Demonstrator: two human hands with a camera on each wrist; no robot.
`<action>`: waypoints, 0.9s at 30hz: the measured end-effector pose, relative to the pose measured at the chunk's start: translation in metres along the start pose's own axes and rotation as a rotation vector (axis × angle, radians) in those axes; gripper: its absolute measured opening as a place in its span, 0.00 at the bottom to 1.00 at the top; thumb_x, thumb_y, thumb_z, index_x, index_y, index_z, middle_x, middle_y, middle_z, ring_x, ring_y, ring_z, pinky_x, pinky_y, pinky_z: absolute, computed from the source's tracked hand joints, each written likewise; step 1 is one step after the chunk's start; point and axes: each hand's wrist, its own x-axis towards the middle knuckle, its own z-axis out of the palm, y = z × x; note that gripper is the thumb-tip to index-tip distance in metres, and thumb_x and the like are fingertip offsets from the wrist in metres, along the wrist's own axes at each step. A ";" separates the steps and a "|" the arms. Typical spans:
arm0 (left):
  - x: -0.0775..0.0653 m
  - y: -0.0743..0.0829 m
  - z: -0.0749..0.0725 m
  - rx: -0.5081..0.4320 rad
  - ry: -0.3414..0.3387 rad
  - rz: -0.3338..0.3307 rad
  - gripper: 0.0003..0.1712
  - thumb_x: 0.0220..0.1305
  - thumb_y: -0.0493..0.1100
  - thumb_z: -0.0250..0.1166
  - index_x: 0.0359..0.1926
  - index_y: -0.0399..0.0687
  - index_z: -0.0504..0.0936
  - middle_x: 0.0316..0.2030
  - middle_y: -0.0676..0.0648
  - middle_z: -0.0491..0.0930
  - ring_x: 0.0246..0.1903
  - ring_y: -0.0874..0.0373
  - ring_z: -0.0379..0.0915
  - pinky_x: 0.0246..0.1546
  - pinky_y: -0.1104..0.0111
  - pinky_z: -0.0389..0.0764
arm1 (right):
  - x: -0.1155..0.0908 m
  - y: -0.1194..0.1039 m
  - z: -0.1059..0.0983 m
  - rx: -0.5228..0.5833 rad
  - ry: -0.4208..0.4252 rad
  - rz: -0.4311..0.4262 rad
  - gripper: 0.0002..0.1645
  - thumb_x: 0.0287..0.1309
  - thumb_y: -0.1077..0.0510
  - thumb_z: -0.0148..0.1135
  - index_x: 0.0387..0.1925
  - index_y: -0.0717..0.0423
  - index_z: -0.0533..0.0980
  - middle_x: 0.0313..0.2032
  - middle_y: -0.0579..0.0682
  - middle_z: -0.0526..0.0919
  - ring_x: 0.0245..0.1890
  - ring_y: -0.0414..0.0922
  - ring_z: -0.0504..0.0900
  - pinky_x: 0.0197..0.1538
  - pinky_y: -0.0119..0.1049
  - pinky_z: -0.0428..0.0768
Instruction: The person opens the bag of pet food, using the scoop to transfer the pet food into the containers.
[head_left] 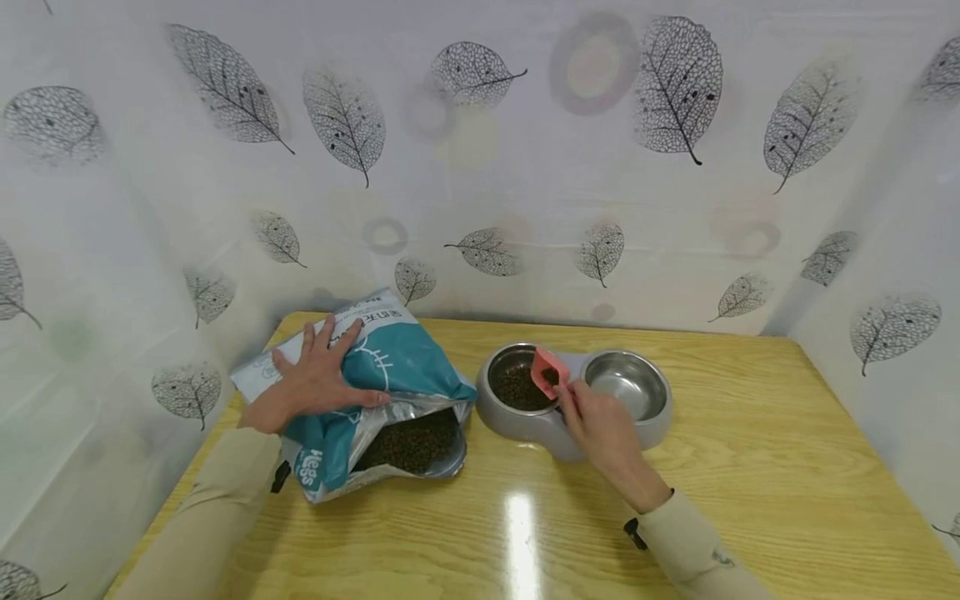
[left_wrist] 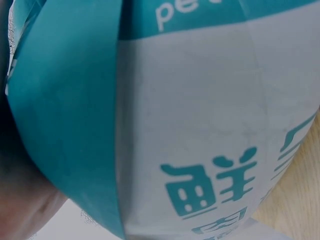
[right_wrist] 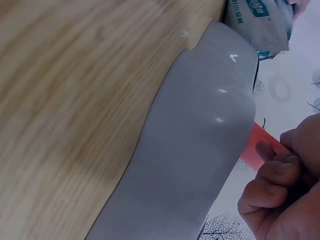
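Observation:
A teal-and-white pet food bag (head_left: pixel 408 354) lies on its side at the left of the table, its mouth gaping toward the front and brown kibble (head_left: pixel 412 443) showing inside. My left hand (head_left: pixel 318 379) rests on top of the bag with its fingers spread. In my right hand (head_left: pixel 600 421) is a pink scoop (head_left: pixel 550 372), gripped by its handle and tilted over the left bowl of a grey double pet bowl (head_left: pixel 517 425). A little kibble shows in the scoop, and more lies in that left bowl. The right steel bowl (head_left: pixel 626 385) has a bare, shiny bottom.
A yellow wood-grain table (head_left: pixel 750 433) carries everything. White curtain (head_left: pixel 525 183) printed with dark leaves hangs behind the table and along both sides. The double bowl stands close to the bag's right edge.

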 end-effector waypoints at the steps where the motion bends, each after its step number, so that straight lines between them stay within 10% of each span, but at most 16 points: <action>1: 0.000 0.000 0.000 -0.001 -0.002 0.000 0.75 0.47 0.82 0.68 0.84 0.55 0.39 0.81 0.30 0.30 0.77 0.23 0.22 0.58 0.14 0.30 | 0.000 0.000 0.000 -0.022 0.001 0.002 0.18 0.66 0.63 0.65 0.22 0.56 0.69 0.13 0.41 0.58 0.14 0.35 0.55 0.18 0.28 0.53; 16: 0.002 0.002 -0.001 0.008 -0.004 -0.005 0.76 0.46 0.83 0.67 0.84 0.55 0.39 0.81 0.30 0.30 0.77 0.23 0.22 0.58 0.15 0.31 | -0.006 0.007 0.002 -0.147 0.044 0.002 0.08 0.62 0.65 0.68 0.41 0.63 0.79 0.23 0.54 0.74 0.18 0.48 0.71 0.18 0.39 0.69; 27: 0.001 0.002 0.000 0.012 -0.014 -0.011 0.76 0.47 0.83 0.67 0.84 0.55 0.39 0.81 0.30 0.30 0.77 0.23 0.22 0.58 0.15 0.31 | -0.006 -0.009 -0.020 0.618 -0.349 0.325 0.16 0.78 0.53 0.52 0.47 0.61 0.78 0.23 0.43 0.73 0.22 0.33 0.68 0.25 0.29 0.68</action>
